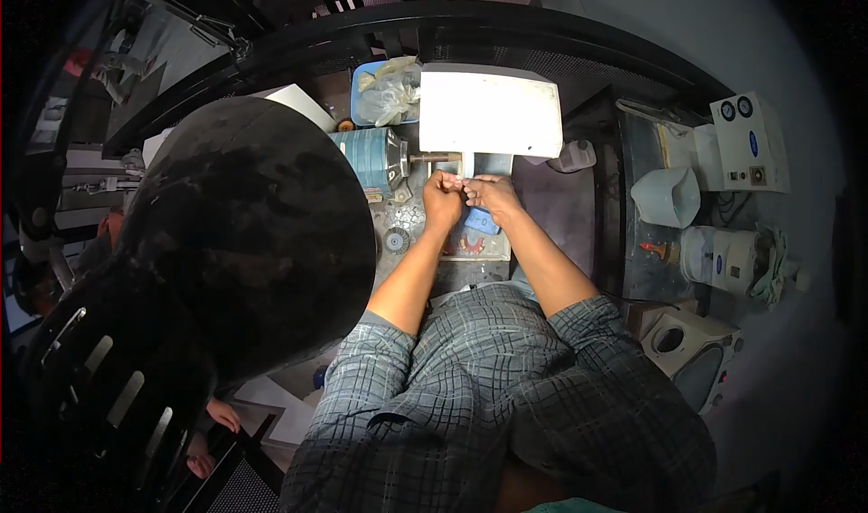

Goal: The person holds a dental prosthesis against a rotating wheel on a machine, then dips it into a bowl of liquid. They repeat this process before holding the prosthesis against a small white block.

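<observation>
My left hand (442,202) and my right hand (494,197) meet in front of a white polishing wheel (467,164). Fingers of both are pinched together around something small, mostly hidden by the fingertips. The wheel sits on the shaft of a teal motor (369,160), under a brightly lit white hood (489,113). Just below my right hand lies a blue block (482,221). A red, curved piece (471,245) rests in the tray nearer my body. To the left of my left forearm is a round brush wheel (396,240).
A large black lamp shade (262,233) fills the left side. Behind the motor stands a blue basin (356,106) with plastic bags. At right are a white jug (666,197) and a machine with gauges (750,142). Another person's hand (223,414) shows at lower left.
</observation>
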`<state>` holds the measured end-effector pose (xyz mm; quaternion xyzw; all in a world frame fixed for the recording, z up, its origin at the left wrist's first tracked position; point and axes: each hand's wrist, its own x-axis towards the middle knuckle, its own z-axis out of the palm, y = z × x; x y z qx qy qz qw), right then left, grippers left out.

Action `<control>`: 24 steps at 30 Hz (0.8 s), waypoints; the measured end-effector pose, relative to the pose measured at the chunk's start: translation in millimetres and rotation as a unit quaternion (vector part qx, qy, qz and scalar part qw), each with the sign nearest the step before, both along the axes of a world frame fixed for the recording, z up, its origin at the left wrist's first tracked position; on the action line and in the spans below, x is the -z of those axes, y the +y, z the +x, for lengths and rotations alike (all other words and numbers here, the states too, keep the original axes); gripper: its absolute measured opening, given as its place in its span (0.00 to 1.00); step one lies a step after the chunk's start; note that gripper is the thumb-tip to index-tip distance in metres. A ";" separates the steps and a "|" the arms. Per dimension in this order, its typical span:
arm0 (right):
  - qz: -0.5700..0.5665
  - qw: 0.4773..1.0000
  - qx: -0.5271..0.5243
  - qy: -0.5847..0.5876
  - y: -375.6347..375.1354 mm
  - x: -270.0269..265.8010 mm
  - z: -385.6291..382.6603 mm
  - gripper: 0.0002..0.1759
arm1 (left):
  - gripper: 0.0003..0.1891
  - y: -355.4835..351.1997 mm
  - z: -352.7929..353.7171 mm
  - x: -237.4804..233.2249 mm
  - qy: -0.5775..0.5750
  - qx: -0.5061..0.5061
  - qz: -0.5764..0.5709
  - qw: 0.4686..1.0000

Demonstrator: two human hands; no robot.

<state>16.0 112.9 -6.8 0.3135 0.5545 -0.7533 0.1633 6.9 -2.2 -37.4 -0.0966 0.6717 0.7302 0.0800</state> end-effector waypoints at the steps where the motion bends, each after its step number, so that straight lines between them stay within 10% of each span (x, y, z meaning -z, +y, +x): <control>1: 0.001 1.000 0.000 0.000 1.5 3.3 0.3 0.06 | 0.05 -0.2 0.0 -0.3 0.026 0.001 -0.033 0.999; 24: -0.074 0.997 0.009 0.003 1.3 23.5 -1.7 0.06 | 0.01 -5.0 -5.0 -6.2 0.083 0.008 -0.130 0.988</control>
